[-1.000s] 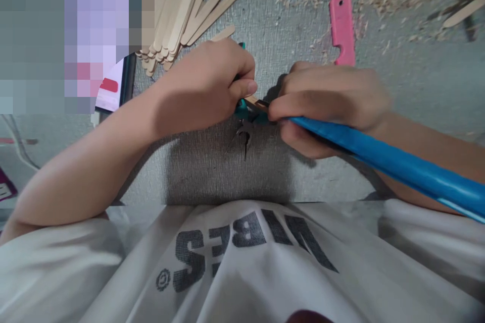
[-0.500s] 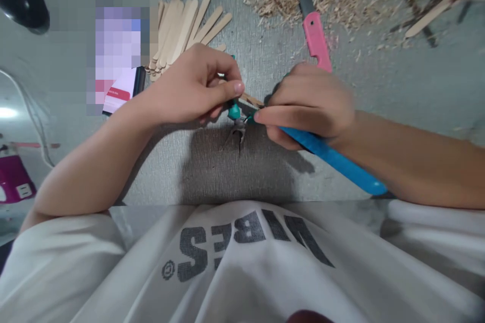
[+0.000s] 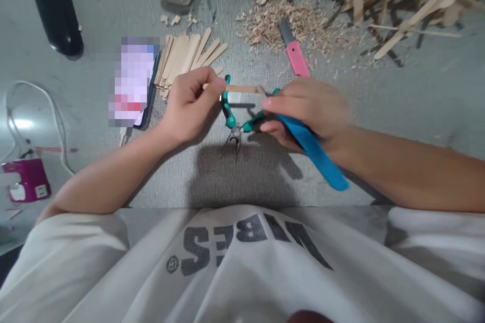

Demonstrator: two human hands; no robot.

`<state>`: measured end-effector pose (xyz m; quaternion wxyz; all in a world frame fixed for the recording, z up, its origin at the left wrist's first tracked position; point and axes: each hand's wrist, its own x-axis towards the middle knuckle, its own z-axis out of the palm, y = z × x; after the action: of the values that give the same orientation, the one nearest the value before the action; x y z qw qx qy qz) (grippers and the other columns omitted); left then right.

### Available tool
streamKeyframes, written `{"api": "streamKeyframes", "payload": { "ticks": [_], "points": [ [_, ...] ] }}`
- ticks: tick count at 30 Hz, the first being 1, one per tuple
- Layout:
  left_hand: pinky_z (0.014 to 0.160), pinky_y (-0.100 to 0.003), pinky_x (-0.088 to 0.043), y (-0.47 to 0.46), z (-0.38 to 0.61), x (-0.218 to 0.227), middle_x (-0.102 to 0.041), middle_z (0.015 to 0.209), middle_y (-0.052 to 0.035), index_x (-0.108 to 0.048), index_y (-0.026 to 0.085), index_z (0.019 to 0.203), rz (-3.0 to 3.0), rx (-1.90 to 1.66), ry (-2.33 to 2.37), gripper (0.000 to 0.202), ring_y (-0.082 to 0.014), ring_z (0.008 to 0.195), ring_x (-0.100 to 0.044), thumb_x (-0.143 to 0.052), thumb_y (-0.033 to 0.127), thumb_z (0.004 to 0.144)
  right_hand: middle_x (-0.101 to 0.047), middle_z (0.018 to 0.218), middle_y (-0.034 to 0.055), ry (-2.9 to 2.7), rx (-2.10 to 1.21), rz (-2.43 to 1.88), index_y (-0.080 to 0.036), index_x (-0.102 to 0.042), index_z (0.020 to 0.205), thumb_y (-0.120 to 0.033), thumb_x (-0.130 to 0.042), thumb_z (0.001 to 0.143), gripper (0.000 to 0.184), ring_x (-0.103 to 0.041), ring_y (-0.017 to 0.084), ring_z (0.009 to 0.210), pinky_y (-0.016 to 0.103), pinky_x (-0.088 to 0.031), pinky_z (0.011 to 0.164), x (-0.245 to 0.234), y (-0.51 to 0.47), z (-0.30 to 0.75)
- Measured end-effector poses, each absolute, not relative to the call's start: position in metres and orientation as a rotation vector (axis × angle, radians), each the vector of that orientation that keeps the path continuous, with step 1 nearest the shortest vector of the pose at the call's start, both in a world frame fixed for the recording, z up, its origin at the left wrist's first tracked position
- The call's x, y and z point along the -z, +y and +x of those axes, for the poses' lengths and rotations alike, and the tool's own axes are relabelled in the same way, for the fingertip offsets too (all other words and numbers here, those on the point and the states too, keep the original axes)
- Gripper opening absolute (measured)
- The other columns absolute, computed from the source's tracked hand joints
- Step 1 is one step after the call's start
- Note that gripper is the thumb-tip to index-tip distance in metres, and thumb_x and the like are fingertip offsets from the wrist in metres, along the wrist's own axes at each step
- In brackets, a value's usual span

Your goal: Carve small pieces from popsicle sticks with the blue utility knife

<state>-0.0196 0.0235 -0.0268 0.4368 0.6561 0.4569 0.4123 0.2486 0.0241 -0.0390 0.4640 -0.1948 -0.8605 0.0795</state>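
The left hand is pinching a wooden stick near its left end, and the stick is spanning the space above the spread handles of the pliers on the table. The right hand is gripping a blue tool, probably a knife; its tip seems to be meeting the stick's right end, though blur is hiding the contact. Being thin wood, the stick is likely feeling light, stiff and hardly slippery, but splintering easily. Its left end is offering the safer hold, away from the tip.
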Motion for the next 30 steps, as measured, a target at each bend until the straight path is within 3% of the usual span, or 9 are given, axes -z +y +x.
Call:
{"api": "streamKeyframes", "payload": {
  "ticks": [2, 6, 11, 16, 20, 23, 26, 28, 30],
  "points": [
    [0.051, -0.032, -0.028, 0.024, -0.017, 0.034, -0.042, 0.054, 0.0056, -0.049, 0.025, 0.071, 1.596, -1.242, 1.14, 0.063, -0.011, 0.05, -0.039, -0.063, 0.073, 0.11, -0.077, 0.089, 0.0054, -2.151, -0.073, -0.532, -0.022, -0.076, 0.131, -0.052, -0.067, 0.114, 0.035, -0.07, 0.022, 0.079, 0.039, -0.048, 0.073, 0.04, 0.027, 0.245],
    [0.047, -0.033, -0.022, 0.026, -0.012, 0.042, -0.036, 0.051, 0.008, -0.043, 0.025, 0.071, 1.526, -1.487, 1.187, 0.065, -0.0079, 0.043, -0.032, -0.062, 0.072, 0.112, -0.076, 0.089, 0.0063, -2.418, -0.019, -0.693, -0.026, -0.079, 0.119, -0.068, -0.046, 0.117, 0.054, -0.067, 0.026, 0.088, 0.044, -0.044, 0.085, 0.043, 0.026, 0.243],
    [0.045, -0.028, -0.016, 0.023, -0.011, 0.043, -0.028, 0.065, 0.009, -0.039, 0.023, 0.084, 1.487, -1.613, 1.315, 0.067, -0.0038, 0.048, -0.023, -0.034, 0.083, 0.114, -0.076, 0.09, 0.0064, -2.566, -0.063, -0.652, -0.029, -0.079, 0.12, -0.083, -0.047, 0.11, 0.064, -0.065, 0.027, 0.087, 0.046, -0.041, 0.085, 0.048, 0.027, 0.247],
    [0.043, -0.025, -0.018, 0.009, -0.002, 0.03, -0.031, 0.069, 0.0083, -0.043, 0.024, 0.088, 1.504, -1.609, 1.179, 0.059, -0.0038, 0.051, -0.025, -0.065, 0.074, 0.109, -0.077, 0.088, 0.0076, -2.516, -0.076, -0.801, -0.029, -0.08, 0.12, -0.086, -0.047, 0.108, 0.067, -0.067, 0.028, 0.084, 0.045, -0.043, 0.076, 0.057, 0.031, 0.247],
    [0.039, -0.026, -0.014, -0.005, 0.006, -0.014, -0.031, 0.063, 0.0069, -0.039, 0.024, 0.079, 1.359, -1.572, 1.172, 0.061, -0.0049, 0.048, -0.025, -0.056, 0.07, 0.115, -0.079, 0.091, 0.0074, -2.426, -0.207, -0.774, -0.03, -0.079, 0.123, -0.092, -0.056, 0.101, 0.069, -0.069, 0.028, 0.087, 0.045, -0.049, 0.076, 0.056, 0.032, 0.244],
    [0.035, -0.024, -0.012, -0.022, 0.003, -0.057, -0.039, 0.059, 0.0078, -0.044, 0.022, 0.07, 1.245, -1.695, 1.052, 0.06, -0.003, 0.044, -0.026, -0.084, 0.054, 0.1, -0.079, 0.087, 0.005, -2.202, -0.36, -0.65, -0.031, -0.077, 0.122, -0.087, -0.061, 0.1, 0.062, -0.071, 0.027, 0.082, 0.046, -0.055, 0.078, 0.051, 0.031, 0.24],
    [0.039, -0.024, -0.028, -0.047, -0.005, -0.088, -0.054, 0.062, 0.006, -0.061, 0.02, 0.079, 1.347, -1.433, 1.055, 0.037, -0.0053, 0.046, -0.041, -0.077, 0.037, 0.109, -0.08, 0.084, 0.0029, -1.955, -0.434, -0.587, -0.031, -0.076, 0.118, -0.072, -0.053, 0.107, 0.048, -0.072, 0.025, 0.073, 0.044, -0.059, 0.072, 0.051, 0.029, 0.237],
    [0.048, -0.022, -0.038, -0.064, -0.005, -0.095, -0.062, 0.066, 0.0038, -0.067, 0.019, 0.086, 1.624, -1.161, 1.013, 0.034, -0.0059, 0.053, -0.053, -0.062, 0.03, 0.117, -0.081, 0.091, 0.0042, -1.894, -0.48, -0.655, -0.032, -0.075, 0.124, -0.07, -0.047, 0.109, 0.05, -0.072, 0.024, 0.071, 0.043, -0.059, 0.069, 0.054, 0.027, 0.236],
    [0.053, -0.021, -0.043, -0.076, 0.002, -0.087, -0.063, 0.069, 0.0041, -0.064, 0.019, 0.089, 1.834, -0.926, 0.892, 0.025, -0.0051, 0.054, -0.053, -0.06, 0.021, 0.113, -0.078, 0.09, 0.0051, -1.849, -0.564, -0.798, -0.033, -0.072, 0.132, -0.076, -0.041, 0.108, 0.058, -0.066, 0.024, 0.067, 0.044, -0.057, 0.065, 0.057, 0.025, 0.236]
  ]
}}
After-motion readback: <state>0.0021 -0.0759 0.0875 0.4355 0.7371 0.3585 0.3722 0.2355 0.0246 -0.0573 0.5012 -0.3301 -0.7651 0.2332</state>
